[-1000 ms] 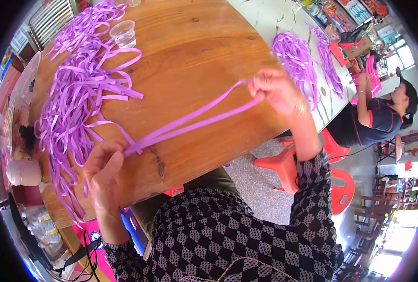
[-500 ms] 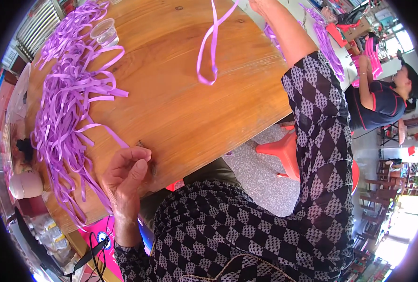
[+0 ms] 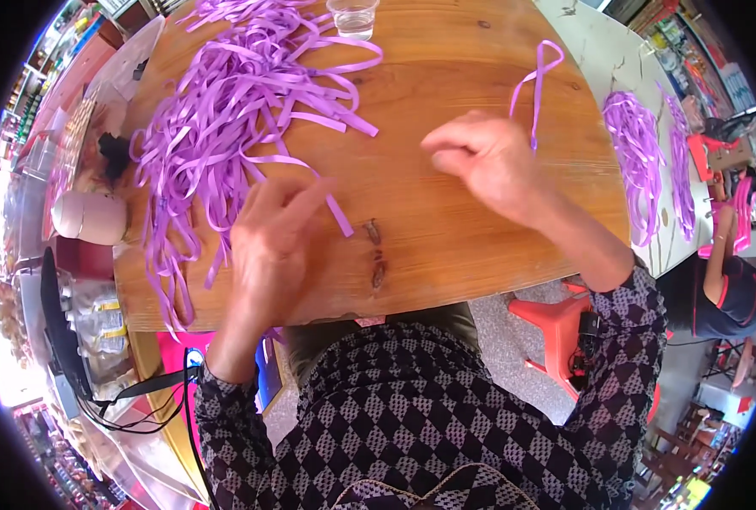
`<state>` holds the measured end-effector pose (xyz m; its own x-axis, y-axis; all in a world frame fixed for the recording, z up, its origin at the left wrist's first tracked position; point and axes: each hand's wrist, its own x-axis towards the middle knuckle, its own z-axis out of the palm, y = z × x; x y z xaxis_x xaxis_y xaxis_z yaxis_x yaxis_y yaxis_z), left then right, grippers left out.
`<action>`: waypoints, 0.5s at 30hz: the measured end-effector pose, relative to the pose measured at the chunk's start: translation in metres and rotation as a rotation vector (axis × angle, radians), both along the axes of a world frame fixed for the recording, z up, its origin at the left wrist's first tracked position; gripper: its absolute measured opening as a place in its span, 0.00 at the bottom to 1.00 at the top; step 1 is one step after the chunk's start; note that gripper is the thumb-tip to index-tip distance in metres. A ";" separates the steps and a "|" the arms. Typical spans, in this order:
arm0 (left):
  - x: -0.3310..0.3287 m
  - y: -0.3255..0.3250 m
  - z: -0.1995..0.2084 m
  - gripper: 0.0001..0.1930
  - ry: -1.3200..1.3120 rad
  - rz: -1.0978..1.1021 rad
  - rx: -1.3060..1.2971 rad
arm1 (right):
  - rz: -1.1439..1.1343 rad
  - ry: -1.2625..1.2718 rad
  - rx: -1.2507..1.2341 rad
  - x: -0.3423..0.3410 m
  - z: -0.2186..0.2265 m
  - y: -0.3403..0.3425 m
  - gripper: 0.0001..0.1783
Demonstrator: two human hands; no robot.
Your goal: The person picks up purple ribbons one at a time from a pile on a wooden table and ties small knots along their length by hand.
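Observation:
A large tangled pile of purple ribbon strips (image 3: 212, 110) lies on the left of the wooden table (image 3: 446, 246). My left hand (image 3: 272, 238) is over the pile's near right edge, close to a loose ribbon end. Its fingers are smeared by motion, so I cannot tell whether they pinch anything. My right hand (image 3: 488, 166) hovers over the middle of the table, fingers loosely bent and a little apart from the thumb, with nothing visible in them. Just beyond it, a single looped purple ribbon (image 3: 540, 85) lies by itself, its lower part partly hidden by that hand.
A clear plastic cup (image 3: 354, 19) stands at the far side. On the pale marbled surface (image 3: 582, 34) at right lie bundles of purple ribbon (image 3: 633, 161). A red stool (image 3: 557, 327) stands below right. A co-worker (image 3: 731, 293) handles pink material at far right.
My right hand has come back from the far right to the table's middle, leaving the looped ribbon lying there. My left hand has moved forward along the pile. The view has turned.

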<state>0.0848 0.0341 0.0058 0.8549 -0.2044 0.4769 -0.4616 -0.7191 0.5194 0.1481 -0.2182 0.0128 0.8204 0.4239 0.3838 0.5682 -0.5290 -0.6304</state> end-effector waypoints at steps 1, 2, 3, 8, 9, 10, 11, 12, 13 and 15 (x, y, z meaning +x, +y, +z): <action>0.004 -0.003 0.003 0.14 -0.100 -0.070 0.187 | 0.049 0.028 -0.025 -0.002 0.001 0.012 0.07; 0.007 -0.006 -0.002 0.15 -0.070 -0.051 0.259 | 0.097 0.056 -0.050 -0.006 0.003 0.020 0.07; 0.012 -0.006 -0.007 0.15 -0.075 -0.041 0.259 | 0.106 0.049 -0.051 -0.007 0.003 0.025 0.07; 0.018 -0.007 -0.013 0.07 -0.113 -0.074 0.302 | 0.132 0.139 -0.027 -0.020 0.003 0.034 0.07; 0.020 -0.009 -0.016 0.07 -0.143 -0.091 0.247 | 0.115 0.197 -0.003 -0.023 0.002 0.032 0.07; 0.019 -0.010 -0.016 0.07 -0.142 -0.096 0.243 | 0.110 0.199 -0.007 -0.026 0.002 0.032 0.07; 0.017 -0.011 -0.015 0.07 -0.138 -0.140 0.188 | 0.087 0.258 0.018 -0.029 0.001 0.031 0.07; 0.014 -0.013 -0.012 0.07 -0.132 -0.188 0.131 | 0.061 0.319 0.042 -0.033 0.001 0.029 0.08; 0.011 -0.018 -0.006 0.07 -0.131 -0.207 0.120 | 0.039 0.323 0.036 -0.038 0.001 0.026 0.08; 0.003 -0.026 0.007 0.08 -0.061 -0.298 0.024 | 0.114 0.239 0.174 -0.048 0.000 0.024 0.10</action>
<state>0.0876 0.0077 0.0126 0.7254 -0.4538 0.5175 -0.6841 -0.5587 0.4689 0.0997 -0.1938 0.0125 0.8473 0.4630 0.2602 0.4422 -0.3435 -0.8286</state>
